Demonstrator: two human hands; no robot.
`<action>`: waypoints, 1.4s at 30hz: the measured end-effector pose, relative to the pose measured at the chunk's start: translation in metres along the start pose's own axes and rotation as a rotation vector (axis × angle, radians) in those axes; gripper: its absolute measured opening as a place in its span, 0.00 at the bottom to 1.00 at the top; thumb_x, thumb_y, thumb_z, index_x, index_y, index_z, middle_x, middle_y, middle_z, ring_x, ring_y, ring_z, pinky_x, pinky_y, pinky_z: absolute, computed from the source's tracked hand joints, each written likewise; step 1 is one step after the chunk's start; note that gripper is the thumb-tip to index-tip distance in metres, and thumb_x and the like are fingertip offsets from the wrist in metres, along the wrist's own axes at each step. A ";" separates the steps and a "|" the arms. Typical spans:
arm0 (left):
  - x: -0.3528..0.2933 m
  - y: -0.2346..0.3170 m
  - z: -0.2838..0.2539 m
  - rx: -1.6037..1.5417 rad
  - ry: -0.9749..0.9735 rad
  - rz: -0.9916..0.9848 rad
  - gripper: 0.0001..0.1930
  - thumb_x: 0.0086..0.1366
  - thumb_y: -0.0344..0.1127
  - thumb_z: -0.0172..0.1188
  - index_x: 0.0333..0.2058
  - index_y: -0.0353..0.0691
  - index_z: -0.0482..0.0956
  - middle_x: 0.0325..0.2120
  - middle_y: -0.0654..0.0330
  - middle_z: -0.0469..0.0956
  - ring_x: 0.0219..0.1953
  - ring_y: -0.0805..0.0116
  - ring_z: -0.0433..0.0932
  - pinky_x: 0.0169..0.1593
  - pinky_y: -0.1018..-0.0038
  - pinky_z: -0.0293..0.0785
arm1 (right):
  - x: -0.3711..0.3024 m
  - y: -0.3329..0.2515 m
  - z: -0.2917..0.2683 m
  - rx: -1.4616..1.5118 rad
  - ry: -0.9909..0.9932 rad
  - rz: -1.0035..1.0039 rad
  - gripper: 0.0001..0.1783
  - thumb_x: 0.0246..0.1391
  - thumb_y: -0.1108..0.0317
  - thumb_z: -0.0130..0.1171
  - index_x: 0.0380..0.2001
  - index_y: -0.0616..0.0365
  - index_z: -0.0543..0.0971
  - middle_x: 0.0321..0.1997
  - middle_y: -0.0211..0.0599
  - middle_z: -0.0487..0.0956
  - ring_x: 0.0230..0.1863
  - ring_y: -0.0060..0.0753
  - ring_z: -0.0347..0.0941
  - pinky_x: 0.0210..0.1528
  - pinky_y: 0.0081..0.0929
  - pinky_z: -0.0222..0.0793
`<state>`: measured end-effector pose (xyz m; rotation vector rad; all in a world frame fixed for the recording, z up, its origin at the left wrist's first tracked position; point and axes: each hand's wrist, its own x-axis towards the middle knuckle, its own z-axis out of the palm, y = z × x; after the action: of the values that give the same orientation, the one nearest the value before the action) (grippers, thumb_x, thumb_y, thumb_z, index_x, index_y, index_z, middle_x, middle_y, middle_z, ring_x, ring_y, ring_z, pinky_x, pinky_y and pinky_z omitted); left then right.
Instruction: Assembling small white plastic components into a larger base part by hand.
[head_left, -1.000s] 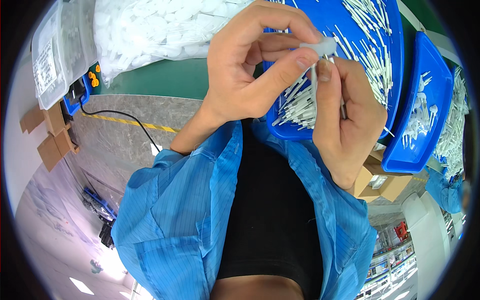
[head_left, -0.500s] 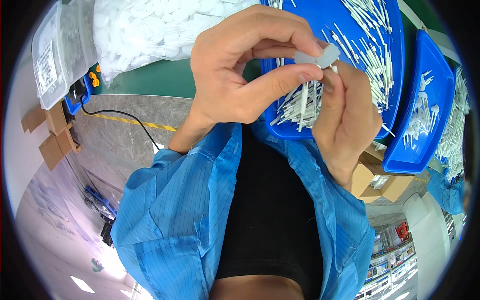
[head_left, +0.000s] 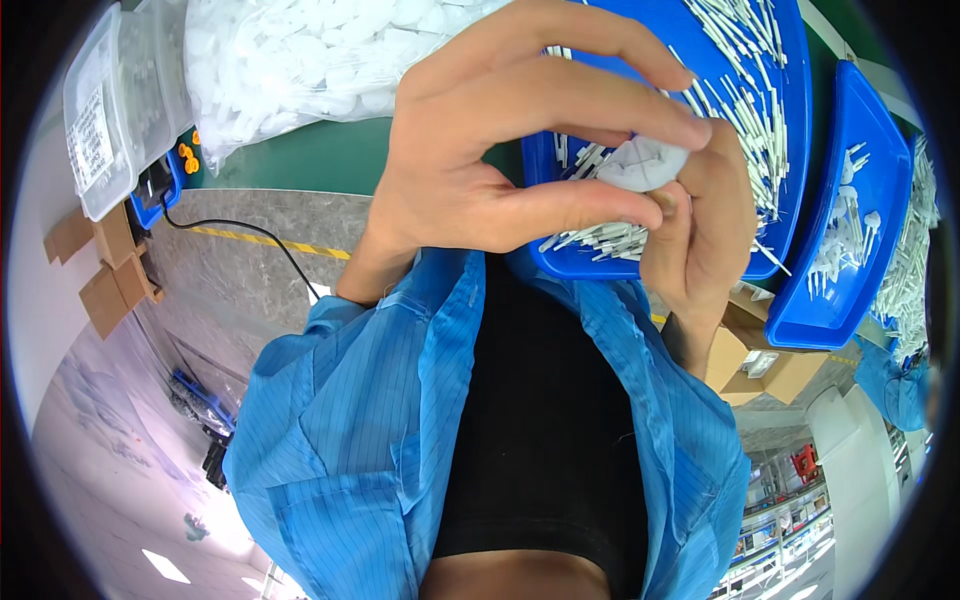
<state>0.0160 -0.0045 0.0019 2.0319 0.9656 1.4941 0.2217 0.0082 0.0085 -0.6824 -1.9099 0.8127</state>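
A small whitish, translucent plastic piece with a rounded, lobed outline [head_left: 643, 165] is between my two hands, over a blue tray. My left hand [head_left: 480, 150] curves around it, with the thumb at its lower edge and a fingertip by its upper right; the other fingers are spread. My right hand [head_left: 705, 215] is closed at the piece's right side, its thumb tip pressed near the left thumb. What lies inside the right fingers is hidden. Below and behind the hands, many thin white sticks [head_left: 745, 150] lie in the blue tray [head_left: 793, 130].
A clear bag of whitish plastic pieces [head_left: 310, 70] lies at the far left, beside a clear plastic bin [head_left: 120, 110]. At the right, a smaller blue tray [head_left: 815, 315] holds sticks with whitish heads. An open cardboard box [head_left: 735, 360] stands below the table edge.
The whitish piece has turned and shows a broader face. My left fingers have opened and reached further right over it. The stick that hung below the piece no longer shows.
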 end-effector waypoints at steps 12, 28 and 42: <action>0.011 0.015 -0.002 0.060 -0.069 -0.098 0.24 0.42 0.25 0.79 0.41 0.26 0.84 0.39 0.47 0.84 0.39 0.61 0.85 0.43 0.73 0.84 | 0.001 0.004 -0.006 -0.146 -0.060 0.067 0.12 0.49 0.76 0.70 0.39 0.61 0.84 0.30 0.34 0.70 0.31 0.34 0.66 0.33 0.29 0.61; 0.002 0.004 0.012 -0.130 0.132 0.006 0.14 0.47 0.27 0.80 0.33 0.35 0.87 0.42 0.48 0.76 0.36 0.66 0.84 0.41 0.75 0.83 | -0.001 -0.001 -0.004 -0.116 -0.075 0.140 0.13 0.48 0.74 0.70 0.39 0.57 0.85 0.28 0.33 0.70 0.30 0.34 0.65 0.35 0.31 0.60; 0.007 0.001 0.005 0.029 -0.017 0.068 0.22 0.44 0.31 0.80 0.39 0.30 0.86 0.38 0.46 0.85 0.39 0.59 0.85 0.41 0.73 0.83 | 0.001 -0.001 -0.006 -0.133 -0.096 0.153 0.13 0.48 0.73 0.71 0.40 0.58 0.85 0.28 0.33 0.70 0.30 0.33 0.66 0.35 0.30 0.61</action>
<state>0.0223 0.0002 0.0059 2.1136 0.9259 1.5035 0.2260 0.0100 0.0118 -0.8940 -2.0312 0.8313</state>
